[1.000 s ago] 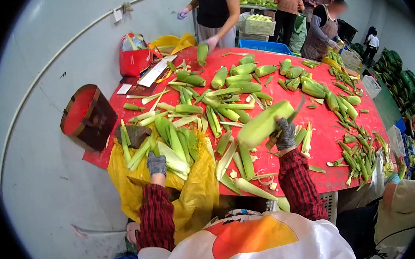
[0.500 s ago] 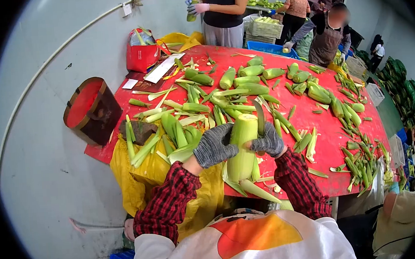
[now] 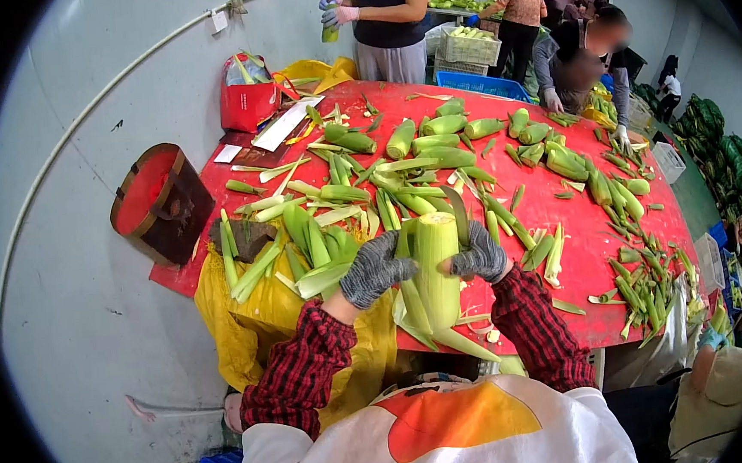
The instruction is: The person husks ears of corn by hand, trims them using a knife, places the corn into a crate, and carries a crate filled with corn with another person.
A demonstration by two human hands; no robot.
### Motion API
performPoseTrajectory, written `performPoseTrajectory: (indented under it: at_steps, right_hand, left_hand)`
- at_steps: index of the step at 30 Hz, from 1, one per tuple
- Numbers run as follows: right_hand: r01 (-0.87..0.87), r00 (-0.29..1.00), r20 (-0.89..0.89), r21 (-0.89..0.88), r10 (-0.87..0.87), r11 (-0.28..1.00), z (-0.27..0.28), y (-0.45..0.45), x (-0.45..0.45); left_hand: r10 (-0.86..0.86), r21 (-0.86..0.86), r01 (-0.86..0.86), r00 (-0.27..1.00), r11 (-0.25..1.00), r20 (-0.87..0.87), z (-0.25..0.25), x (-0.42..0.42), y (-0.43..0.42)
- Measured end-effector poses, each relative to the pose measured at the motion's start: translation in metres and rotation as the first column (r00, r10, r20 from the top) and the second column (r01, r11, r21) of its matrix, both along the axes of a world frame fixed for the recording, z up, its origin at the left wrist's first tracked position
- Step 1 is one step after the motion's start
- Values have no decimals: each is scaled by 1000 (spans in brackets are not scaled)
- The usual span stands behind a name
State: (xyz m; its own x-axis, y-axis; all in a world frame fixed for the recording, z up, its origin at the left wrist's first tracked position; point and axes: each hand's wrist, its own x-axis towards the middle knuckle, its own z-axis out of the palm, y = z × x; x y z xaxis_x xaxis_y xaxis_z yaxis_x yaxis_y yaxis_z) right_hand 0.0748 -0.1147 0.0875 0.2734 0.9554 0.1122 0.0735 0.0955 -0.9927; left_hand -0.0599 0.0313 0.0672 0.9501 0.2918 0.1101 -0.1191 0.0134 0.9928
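Note:
An ear of corn (image 3: 437, 265) with pale green husk stands upright before me, its top cut flat. My left hand (image 3: 377, 271), in a grey knit glove, is closed on a strip of husk (image 3: 411, 293) pulled partly away from the ear's left side. My right hand (image 3: 479, 257), gloved alike, is closed around a knife whose dark curved blade (image 3: 456, 211) points up beside the ear. Its thumb presses the ear's right side; the knife handle is hidden in the glove. Loose husk leaves (image 3: 321, 256) lie left of my left hand.
Unpeeled ears (image 3: 443, 125) and husk scraps (image 3: 650, 289) cover much of the red table (image 3: 511, 265). A brown bag (image 3: 167, 211) and a red bag (image 3: 250, 102) stand at left, yellow sacking (image 3: 240, 327) nearer me. Several people work beyond; one person's arm (image 3: 703, 363) is at right.
My left hand has moved slightly left and down, drawing a husk strip away from the ear. The co-worker at the far right has leaned over the table, arms lowered.

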Motion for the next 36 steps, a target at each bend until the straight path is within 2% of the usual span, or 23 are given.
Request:
performPoseTrajectory:
  at_steps: [1, 2, 3, 5, 6, 9, 11, 13, 15, 17, 19, 21, 23, 24, 26, 28, 29, 30, 31, 33, 34, 35, 36]
  right_hand:
    - [26, 999, -42, 15, -25, 1000, -2, 0, -2]
    - [14, 999, 36, -49, -12, 999, -1, -1, 1]
    - [14, 999, 36, -50, -12, 999, -1, -3, 0]
    - [-23, 999, -32, 91, 26, 996, -1, -5, -2]
    - [-27, 999, -19, -53, 26, 998, 4, -11, 0]
    - [-11, 999, -52, 56, 14, 998, 0, -11, 0]
    - [-12, 998, -65, 100, 19, 995, 1, -14, -1]
    - [-16, 997, -69, 114, 24, 993, 3, -13, -1]
    - [80, 992, 91, 65, -86, 995, 0, -13, -4]
    - [91, 993, 66, 47, -94, 995, 12, -17, -9]
    - [53, 999, -7, -21, -53, 998, 12, -20, -11]
    - [52, 999, 17, 1, -52, 999, 12, -20, -13]
    - [48, 998, 50, 27, -49, 998, 5, -20, -8]
    - [-18, 999, 30, 23, 17, 1000, -8, -20, -1]
    - [-87, 996, 12, 20, 86, 996, -13, -19, 3]
    - [-1, 1000, 17, -26, 1, 1000, -10, -17, 2]
    - [84, 985, 148, 2, -83, 996, -13, -14, 4]
    - [172, 946, 275, 31, -174, 985, -16, -12, 6]
    - [210, 901, 361, 125, -241, 970, -20, -7, 3]
    - [342, 645, 659, 203, -387, 917, -22, -1, -7]
    - [451, 738, 580, -43, -345, 892, -14, -2, -12]
    - [459, 733, 583, -42, -351, 888, -19, -4, -8]
    - [435, 766, 522, 6, -374, 900, -30, -6, 0]
  left_hand:
    - [26, 111, -31, 999, 993, 40, -2, 2, -2]
    - [49, 219, -66, 995, 974, 84, -3, 3, -4]
    - [49, 218, -66, 995, 974, 84, -4, 2, -3]
    - [-51, 152, 38, 995, 988, 82, -3, 0, -1]
    - [-53, 152, 40, 995, 988, 83, -4, 1, -2]
    - [-18, 105, 10, 997, 994, 73, -8, 1, -7]
    - [-78, -62, 84, 993, 995, 92, -6, 3, -9]
    - [-98, -16, 99, 992, 995, 74, 6, 1, -12]
    - [-114, 19, 113, 992, 993, 50, 7, -1, -14]
    - [-132, 93, 121, 982, 988, 133, -1, 2, -9]
    - [-122, 104, 109, 984, 989, 129, -11, 6, -7]
    - [-109, 111, 95, 986, 989, 125, -15, 5, -10]
    - [-135, -114, 143, 988, 983, 72, -14, 6, -13]
    - [-135, -114, 143, 988, 983, 73, -16, 7, -16]
    - [-45, -341, 79, 993, 937, 108, -20, 10, -21]
    - [9, -405, 14, 998, 914, 55, -36, 16, -13]
    - [57, -460, -50, 998, 886, 3, -43, 20, -8]
    - [170, -539, -115, 984, 834, 53, -48, 23, -9]
    - [170, -537, -113, 984, 836, 58, -53, 27, -9]
    - [335, -306, -312, 942, 900, 23, -63, 33, -17]
    - [329, -485, -266, 943, 833, 48, -55, 34, -28]
    - [321, -487, -257, 946, 835, 51, -58, 34, -27]
    - [265, -561, -166, 959, 811, 100, -64, 32, -22]
